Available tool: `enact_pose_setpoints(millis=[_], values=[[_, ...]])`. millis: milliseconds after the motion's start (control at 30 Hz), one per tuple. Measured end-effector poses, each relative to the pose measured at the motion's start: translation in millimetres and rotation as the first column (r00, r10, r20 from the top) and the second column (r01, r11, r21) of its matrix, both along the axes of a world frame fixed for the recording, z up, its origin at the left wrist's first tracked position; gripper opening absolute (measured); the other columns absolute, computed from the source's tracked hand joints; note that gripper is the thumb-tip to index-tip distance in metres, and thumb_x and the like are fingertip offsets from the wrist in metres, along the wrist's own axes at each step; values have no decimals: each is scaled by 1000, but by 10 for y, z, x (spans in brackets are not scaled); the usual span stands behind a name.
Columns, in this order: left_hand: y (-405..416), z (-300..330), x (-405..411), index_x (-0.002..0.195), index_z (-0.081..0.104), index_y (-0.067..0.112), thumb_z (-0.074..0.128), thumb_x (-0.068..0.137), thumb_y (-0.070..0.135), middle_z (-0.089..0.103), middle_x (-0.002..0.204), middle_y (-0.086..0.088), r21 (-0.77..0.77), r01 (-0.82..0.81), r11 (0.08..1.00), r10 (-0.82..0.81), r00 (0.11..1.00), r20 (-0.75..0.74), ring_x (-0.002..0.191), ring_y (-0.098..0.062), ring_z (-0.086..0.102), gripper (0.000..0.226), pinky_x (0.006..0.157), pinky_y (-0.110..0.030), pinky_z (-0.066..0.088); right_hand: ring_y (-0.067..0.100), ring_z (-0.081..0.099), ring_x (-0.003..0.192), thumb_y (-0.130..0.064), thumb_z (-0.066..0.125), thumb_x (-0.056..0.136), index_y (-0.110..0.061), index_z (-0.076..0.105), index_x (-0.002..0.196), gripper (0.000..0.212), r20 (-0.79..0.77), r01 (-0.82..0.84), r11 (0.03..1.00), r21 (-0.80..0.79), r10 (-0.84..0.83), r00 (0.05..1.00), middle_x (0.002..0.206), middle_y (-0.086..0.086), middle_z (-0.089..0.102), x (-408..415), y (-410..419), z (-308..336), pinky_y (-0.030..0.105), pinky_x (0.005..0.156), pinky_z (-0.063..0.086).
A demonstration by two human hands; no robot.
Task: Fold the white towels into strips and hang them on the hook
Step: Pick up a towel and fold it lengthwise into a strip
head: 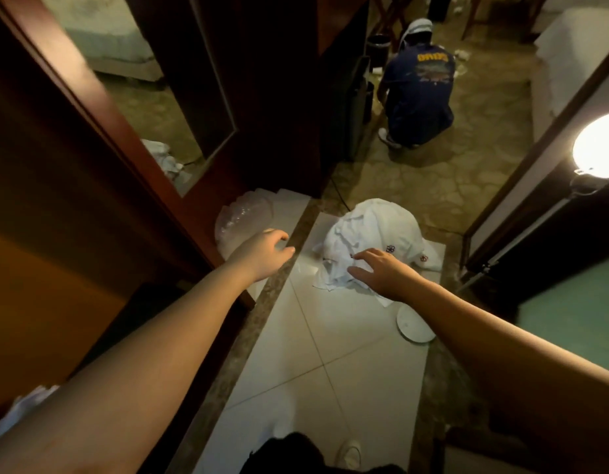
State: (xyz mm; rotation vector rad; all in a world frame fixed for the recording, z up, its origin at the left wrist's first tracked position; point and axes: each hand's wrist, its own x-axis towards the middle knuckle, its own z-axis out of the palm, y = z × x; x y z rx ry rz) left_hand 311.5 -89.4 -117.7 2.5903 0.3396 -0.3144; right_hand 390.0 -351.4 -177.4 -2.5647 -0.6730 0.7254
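- Two forearms reach in from the lower corners, both cut off by the picture's edge before the elbow; below them only a dark garment and one white shoe [348, 455] of the wearer show.
- No hook can be made out anywhere in the view.
- Left of the arms, a wooden door [67, 186] fills the picture and hides what lies behind it; its mirror panel [139, 87] gives back a dim floor and a crumpled pale cloth.
- A clear plastic bag [243, 217] sits blurred at the foot of the door, its contents impossible to tell.
- The right forearm covers part of a white round plate [414, 328] lying on the floor tiles [330, 354].
- Farther off, a crouching person [417, 83] in dark blue faces away; the lettering on the back is too blurred to read.
- The white towels [374, 234] lie in one crumpled heap on the tiles near the doorway, unfolded, creases running every way, with small dark-and-red emblems showing on the right side.
- The left hand [262, 254] hangs over the stone threshold strip [279, 292], fingers loosely curled and holding nothing, apart from the heap.
- The right hand [385, 271] is spread wide, palm down, over the near edge of the heap; whether its fingertips touch the cloth cannot be told.
- A bright round lamp [598, 145] glares at the right edge.
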Motion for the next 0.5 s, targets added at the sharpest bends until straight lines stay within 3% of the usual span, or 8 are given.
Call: enact_pose_setpoints(millis=[133,300,500], values=[[-93,-378,637,140,53,18,50,102,41,49,147,-5,-15,62,998,-63,994,-90,128,-25,51,45,96,-33,41,26,44,138,-58,49,99,-19,48,147,62,-64,112,993,-40,-114,991,153,5,45,380,-174,-338,41,111,37],[-71,-862,1590,131,58,20,51,101,40,55,138,-5,-66,148,987,-157,971,-178,120,-25,56,38,95,-35,46,31,41,138,-43,44,105,-15,49,146,50,-190,211,972,-101,-227,955,151,12,45,1083,-223,-801,37,111,36],[39,-1371,2757,120,63,18,48,101,37,64,119,-6,-127,185,975,-216,927,-308,96,-29,63,31,82,-36,50,28,45,137,-45,55,101,-13,51,145,55,-271,340,923,-180,-379,885,149,13,48,1917,-109,-1259,36,110,37]])
